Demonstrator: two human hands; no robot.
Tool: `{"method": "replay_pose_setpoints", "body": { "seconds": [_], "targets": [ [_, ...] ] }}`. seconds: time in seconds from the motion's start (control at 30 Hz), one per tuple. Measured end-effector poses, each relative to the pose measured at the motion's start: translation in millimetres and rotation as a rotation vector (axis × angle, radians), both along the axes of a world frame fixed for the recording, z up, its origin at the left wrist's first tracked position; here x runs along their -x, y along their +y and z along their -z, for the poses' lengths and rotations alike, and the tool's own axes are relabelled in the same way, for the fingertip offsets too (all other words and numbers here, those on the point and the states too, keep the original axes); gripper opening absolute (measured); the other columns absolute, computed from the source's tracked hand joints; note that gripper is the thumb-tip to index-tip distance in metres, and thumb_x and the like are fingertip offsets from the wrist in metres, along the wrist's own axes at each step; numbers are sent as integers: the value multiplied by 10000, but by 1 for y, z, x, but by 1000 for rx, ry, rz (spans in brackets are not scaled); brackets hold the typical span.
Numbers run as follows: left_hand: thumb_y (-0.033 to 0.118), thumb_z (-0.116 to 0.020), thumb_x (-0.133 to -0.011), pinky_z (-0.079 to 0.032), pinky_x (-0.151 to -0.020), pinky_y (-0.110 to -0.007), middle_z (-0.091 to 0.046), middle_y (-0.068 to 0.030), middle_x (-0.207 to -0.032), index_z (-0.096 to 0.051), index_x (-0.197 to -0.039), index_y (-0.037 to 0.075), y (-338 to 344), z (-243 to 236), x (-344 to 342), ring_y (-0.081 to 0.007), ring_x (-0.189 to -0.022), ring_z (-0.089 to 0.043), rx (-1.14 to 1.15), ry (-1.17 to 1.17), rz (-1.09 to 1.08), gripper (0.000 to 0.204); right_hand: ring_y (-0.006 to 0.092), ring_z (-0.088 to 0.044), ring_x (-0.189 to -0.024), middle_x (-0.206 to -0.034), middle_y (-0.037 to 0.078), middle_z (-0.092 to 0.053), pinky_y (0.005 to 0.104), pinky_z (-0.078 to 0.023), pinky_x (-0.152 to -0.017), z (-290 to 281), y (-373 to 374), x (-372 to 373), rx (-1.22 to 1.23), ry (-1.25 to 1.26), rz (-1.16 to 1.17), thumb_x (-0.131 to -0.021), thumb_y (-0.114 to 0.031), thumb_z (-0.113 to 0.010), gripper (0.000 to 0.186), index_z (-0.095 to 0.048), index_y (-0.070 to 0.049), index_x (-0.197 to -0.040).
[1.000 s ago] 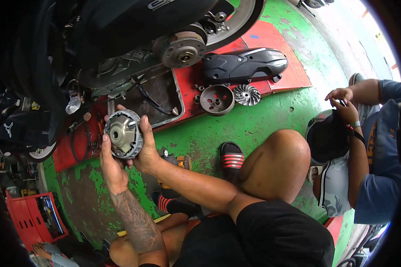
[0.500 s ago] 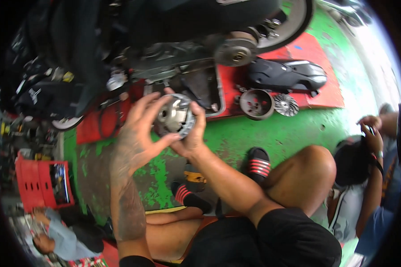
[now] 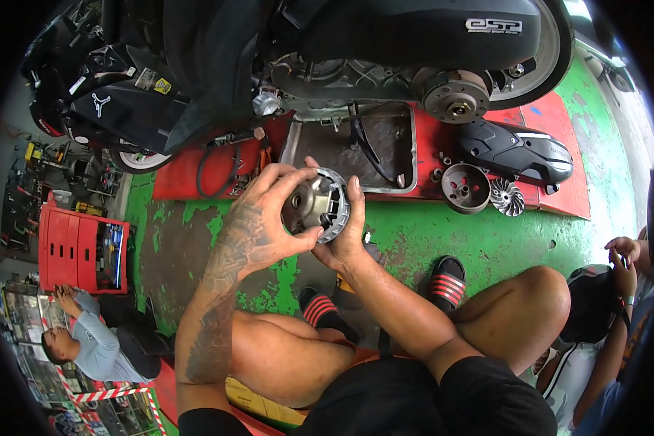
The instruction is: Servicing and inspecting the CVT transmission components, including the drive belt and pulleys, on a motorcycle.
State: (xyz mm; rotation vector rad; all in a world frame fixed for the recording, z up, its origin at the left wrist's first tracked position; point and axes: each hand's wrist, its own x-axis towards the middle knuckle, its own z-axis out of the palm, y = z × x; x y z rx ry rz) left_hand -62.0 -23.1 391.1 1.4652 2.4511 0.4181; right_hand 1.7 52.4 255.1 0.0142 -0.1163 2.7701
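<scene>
Between both hands I hold a round grey metal scooter variator (image 3: 315,204) with a toothed rim, its domed side with the central hole turned toward the left. My left hand (image 3: 258,221) curves around that domed side, thumb below and fingers on top. Against the rim on the other side rests my right hand (image 3: 347,236), its thumb upright along the edge. Part of the right fingers is hidden behind the variator. Just beyond my hands lies a metal tray (image 3: 385,138) with a black lever-like part in it.
Above the tray stands a black scooter (image 3: 414,47) with its drive side exposed. On the red platform (image 3: 570,200) lie a black cover (image 3: 516,152), a clutch bell (image 3: 465,189) and a finned pulley face (image 3: 507,198). People sit at both sides; a red tool cabinet (image 3: 69,247) stands left.
My view has shifted left and sharpened, so the scene sits farther right. The variator is still in both hands, its domed side now turned more to the left.
</scene>
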Motion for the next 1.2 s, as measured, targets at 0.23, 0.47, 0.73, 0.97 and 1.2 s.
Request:
{"method": "replay_pose_setpoints", "body": {
  "seconds": [0.23,0.47,0.73,0.97,1.2],
  "targets": [
    [172,-859,-609,-516,-952,-382,-485,-133,-1247,-554,-1344,111,-18,-5,0,-292,-1139,-569,-161,111,2,798,287,-538,-1280,-1405,121,-527,456,-458,-1080,-7,-11,1,17,3,-24,-898,-770,-424,896,-321,-148,-1534],
    [183,-800,-714,-523,-954,-351,-414,-128,-1406,-411,-1482,50,-36,-26,0,-219,-1189,-550,-570,-547,-160,871,379,-515,-1303,-1426,181,-517,540,-390,-1118,-5,-5,-3,128,285,-194,-867,-848,-289,948,-280,-205,-1563],
    [302,-767,-768,-553,-937,-374,-504,-158,-1339,-259,-1522,-36,-44,-21,8,-260,-1153,-603,-697,-836,-83,970,430,-504,-1303,-1523,214,-398,615,-410,-1077,-17,-3,-8,139,388,-247,-842,-874,-303,966,-275,-229,-1561],
    [512,-705,-792,-588,-886,-411,-526,-190,-1329,-233,-1522,-56,-44,-18,11,-310,-1180,-606,-786,-1018,-62,1039,462,-521,-1237,-1486,227,-433,642,-453,-1017,-17,-2,-9,233,465,-291,-866,-826,-380,903,-294,-243,-1551],
    [586,-560,-880,-594,-880,-424,-486,-225,-1396,-221,-1530,-50,-44,-17,16,-335,-1200,-596,-762,-1084,8,970,403,-535,-1095,-1430,202,-500,613,-472,-994,-24,2,-11,237,383,-277,-869,-808,-401,866,-309,-272,-1543]
  ]
}}
